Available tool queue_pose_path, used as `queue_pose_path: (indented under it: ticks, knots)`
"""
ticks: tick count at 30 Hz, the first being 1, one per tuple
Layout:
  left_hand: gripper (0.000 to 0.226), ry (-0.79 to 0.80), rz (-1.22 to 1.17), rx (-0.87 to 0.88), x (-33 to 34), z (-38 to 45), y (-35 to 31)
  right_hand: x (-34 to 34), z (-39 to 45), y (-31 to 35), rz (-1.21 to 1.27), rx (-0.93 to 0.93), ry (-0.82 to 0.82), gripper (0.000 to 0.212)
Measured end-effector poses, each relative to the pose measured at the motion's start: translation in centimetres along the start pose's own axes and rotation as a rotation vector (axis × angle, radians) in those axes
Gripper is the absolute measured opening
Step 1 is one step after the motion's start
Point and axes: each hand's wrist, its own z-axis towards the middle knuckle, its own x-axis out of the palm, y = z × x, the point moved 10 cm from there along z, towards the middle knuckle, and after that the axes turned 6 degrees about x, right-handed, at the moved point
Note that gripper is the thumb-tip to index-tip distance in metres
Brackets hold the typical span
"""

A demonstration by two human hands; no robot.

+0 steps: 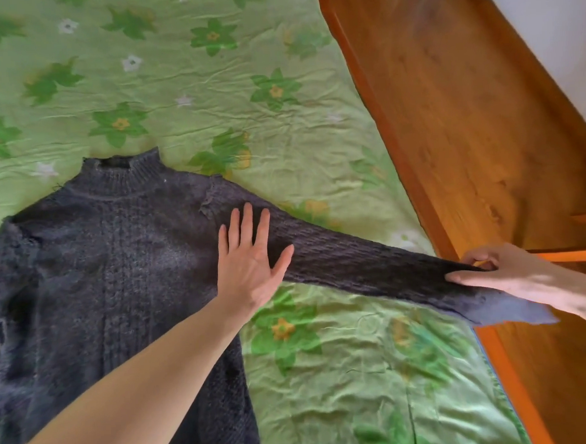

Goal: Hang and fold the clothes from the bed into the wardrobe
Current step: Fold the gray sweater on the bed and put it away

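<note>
A dark grey knitted sweater [113, 261] with a high collar lies flat on the bed, collar pointing away from me. Its right sleeve [352, 259] stretches out sideways toward the bed's edge. My left hand [249, 260] presses flat with straight fingers on the sweater where that sleeve meets the body. My right hand [506, 274] grips the sleeve near its cuff, fingers curled round the knit, and holds it taut over the bed's edge. The cuff's end sticks out below my right wrist.
The bed is covered by a wrinkled green sheet [214, 91] with a flower print. An orange-brown wooden bed frame and floor [464, 116] run along the right side. A white wall [560, 29] shows at the top right.
</note>
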Motion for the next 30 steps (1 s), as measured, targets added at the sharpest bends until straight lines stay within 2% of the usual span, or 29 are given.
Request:
queue_pose_path:
  ticks: [2,5,7,11,13,15,17,19,22,24,27,30]
  knots:
    - [0.083,-0.036,-0.004,0.029,-0.4,-0.2,-1.2,0.0,-0.6,-1.1,-0.012,0.028,-0.002,0.047]
    - [0.08,-0.066,-0.006,0.141,-0.7,-0.6,-3.8,-0.8,-1.2,-2.9,0.026,0.05,-0.134,0.055]
    - [0.08,-0.03,0.012,0.21,-0.3,-1.0,-5.2,-1.0,-1.4,-4.2,0.082,0.075,-0.211,0.046]
    - [0.082,0.072,0.039,0.265,0.7,-2.0,-7.0,0.1,-1.7,-5.4,0.075,0.135,-0.233,0.032]
    - [0.08,0.072,-0.004,0.272,0.4,-2.4,-7.6,0.1,-2.3,-4.5,0.13,0.134,-0.265,0.028]
    - [0.07,0.025,-0.132,0.315,-0.8,-3.0,-8.9,0.5,-2.9,-2.5,0.261,0.086,-0.274,0.021]
    - [0.058,0.024,-0.404,0.313,-2.0,-3.7,-10.1,1.3,-3.4,0.2,0.37,0.039,-0.273,0.015]
    - [0.054,0.1,-0.679,0.219,-2.6,-4.3,-10.6,3.3,-3.7,4.1,0.441,-0.005,-0.233,0.017]
    - [0.063,0.202,-0.979,0.106,-3.7,-5.4,-10.3,7.4,-3.8,10.2,0.415,-0.089,-0.166,0.023]
    - [0.057,0.244,-1.16,0.054,-4.7,-6.0,-9.6,10.0,-3.9,14.1,0.417,-0.143,-0.113,0.023]
    - [0.034,0.154,-1.329,-0.087,-6.0,-6.9,-5.5,13.0,-4.2,19.0,0.5,-0.188,-0.028,0.026]
    - [0.015,0.102,-1.354,-0.148,-7.0,-7.6,-0.3,14.5,-4.2,21.9,0.615,-0.226,-0.005,0.027]
